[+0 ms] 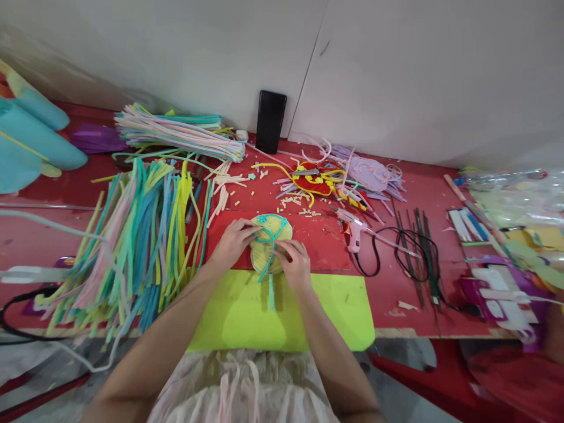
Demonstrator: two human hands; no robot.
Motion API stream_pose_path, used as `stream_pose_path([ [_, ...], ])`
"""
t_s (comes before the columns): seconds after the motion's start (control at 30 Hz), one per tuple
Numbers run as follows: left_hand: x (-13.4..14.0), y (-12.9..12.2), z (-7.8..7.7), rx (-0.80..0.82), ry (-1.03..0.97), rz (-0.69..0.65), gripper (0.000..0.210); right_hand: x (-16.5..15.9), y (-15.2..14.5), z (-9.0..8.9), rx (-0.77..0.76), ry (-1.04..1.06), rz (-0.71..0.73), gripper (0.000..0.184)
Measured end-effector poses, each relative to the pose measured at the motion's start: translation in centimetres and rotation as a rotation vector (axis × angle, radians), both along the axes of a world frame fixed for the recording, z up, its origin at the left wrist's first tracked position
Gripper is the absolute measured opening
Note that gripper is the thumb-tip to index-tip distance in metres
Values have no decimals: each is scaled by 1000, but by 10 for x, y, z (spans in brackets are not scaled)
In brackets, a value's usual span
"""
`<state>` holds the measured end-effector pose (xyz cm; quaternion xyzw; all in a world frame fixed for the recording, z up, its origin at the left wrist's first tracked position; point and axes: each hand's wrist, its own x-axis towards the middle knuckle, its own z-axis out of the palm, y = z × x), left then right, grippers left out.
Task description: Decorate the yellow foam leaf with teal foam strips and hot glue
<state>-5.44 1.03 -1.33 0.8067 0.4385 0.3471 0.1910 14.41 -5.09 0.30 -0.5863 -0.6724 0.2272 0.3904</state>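
Observation:
A rounded yellow piece, made of pipe cleaners laid side by side and edged in teal, lies flat before me. A twisted teal stem extends from its lower edge toward me. Small teal knots sit near its top. Across its face runs a loose, curved teal pipe cleaner. My left hand is closed, its fingertips pinching the pipe cleaner at the piece's left side. From the right, my right hand pinches the same pipe cleaner near the middle; the exact contact is partly hidden by the fingers.
A yellow-green mat lies along the front edge. Pipe cleaner bundles spread at left, another stack behind. A phone leans on the wall. At right are a pink glue gun with a black cord, dark sticks and purple items.

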Motion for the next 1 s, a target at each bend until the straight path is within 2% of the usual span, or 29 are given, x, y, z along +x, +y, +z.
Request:
stream_pose_path([
  [0.23, 0, 0, -1, -10, 3, 6, 26, 1, 0, -3, 37, -115, 93, 32],
  [0.5, 1, -3, 6, -32, -15, 22, 27, 2, 1, -1, 6, -90, 97, 31],
  [0.77, -3, -29, 19, -32, -2, 289, 28, 2, 2, -2, 7, -54, 91, 30],
  [0.9, 10, -52, 22, -50, 116, 267, 47, 3, 3, -5, 24, -50, 94, 31],
  [1.0, 22, -63, 21, -71, 202, 181, 64, 3, 3, -5, 15, -60, 103, 33],
])
